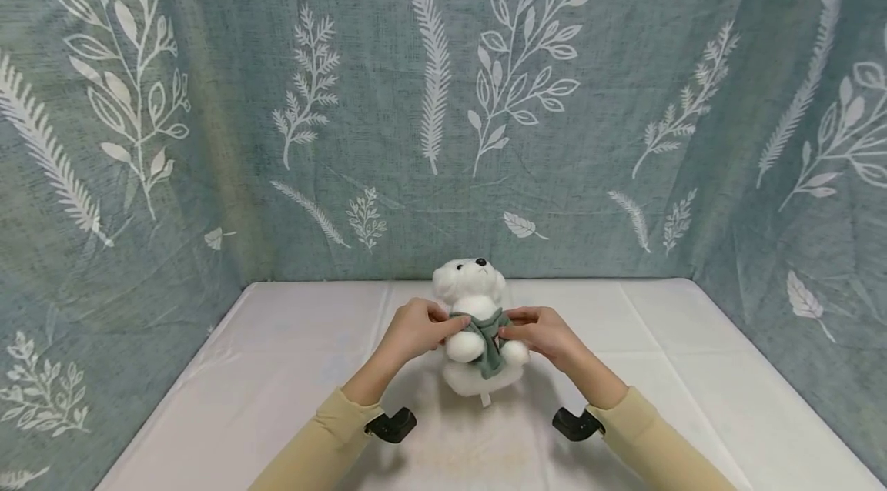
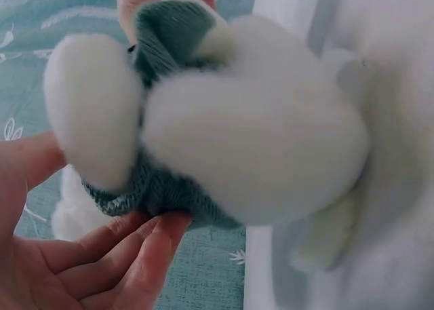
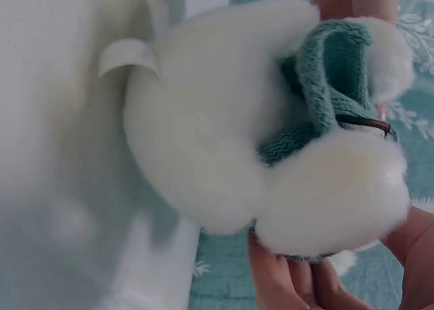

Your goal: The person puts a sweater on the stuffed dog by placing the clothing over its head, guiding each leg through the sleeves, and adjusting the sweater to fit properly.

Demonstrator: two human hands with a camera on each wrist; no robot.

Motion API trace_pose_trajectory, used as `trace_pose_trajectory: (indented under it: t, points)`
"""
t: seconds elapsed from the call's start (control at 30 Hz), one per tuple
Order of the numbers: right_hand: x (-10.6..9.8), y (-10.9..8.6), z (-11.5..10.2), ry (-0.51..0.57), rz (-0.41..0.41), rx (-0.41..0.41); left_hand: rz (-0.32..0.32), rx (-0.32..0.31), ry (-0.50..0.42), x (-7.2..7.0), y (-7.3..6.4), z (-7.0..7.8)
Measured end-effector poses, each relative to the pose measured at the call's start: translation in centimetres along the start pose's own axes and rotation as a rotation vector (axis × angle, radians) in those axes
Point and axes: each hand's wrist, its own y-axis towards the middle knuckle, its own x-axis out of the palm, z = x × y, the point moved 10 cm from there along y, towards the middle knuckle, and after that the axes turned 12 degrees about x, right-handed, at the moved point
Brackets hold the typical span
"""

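A white plush bear [image 1: 464, 283] with a black nose sits upright on the white table, its head tipped up and back. Around its neck and chest goes a green knitted scarf [image 1: 492, 356]. My left hand [image 1: 416, 329] grips the bear's side, thumb in front on the scarf and fingers behind. From the other side my right hand [image 1: 543, 333] holds it the same way, its thumb on the scarf. In the right wrist view a dark-edged patch [image 3: 366, 125] shows on the scarf [image 3: 315, 72], and a white tag [image 3: 129, 55] sticks out at the bear's bottom.
The white cloth-covered table [image 1: 291, 368] spreads to both sides of the bear. Green-blue curtains [image 1: 388, 91] with white leaf prints stand behind and at both sides. A black wrist mount sits on each forearm, beside the beige sleeves [image 1: 319, 437].
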Motion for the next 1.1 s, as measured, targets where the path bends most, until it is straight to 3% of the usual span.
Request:
trace_pose_trajectory:
  t: [0.2,0.47,0.67,0.9,1.1]
  points:
    - [-0.9,0.1,0.0,0.027,0.064,-0.075,0.043,-0.002,-0.025,0.3,0.2,-0.1]
    - [-1.9,0.6,0.9,0.095,0.083,-0.078,0.074,0.037,-0.07,1.3,1.1,-0.1]
    - [-1.2,0.7,0.0,0.086,0.071,-0.137,0.11,0.03,-0.106,0.8,0.7,-1.0]
    - [-1.2,0.7,-0.1,0.004,0.075,-0.147,0.121,0.038,-0.209,1.0,0.6,-1.6]
    - [-0.9,0.3,1.1,-0.106,0.02,-0.118,0.066,0.026,-0.174,2.1,0.5,-2.2]
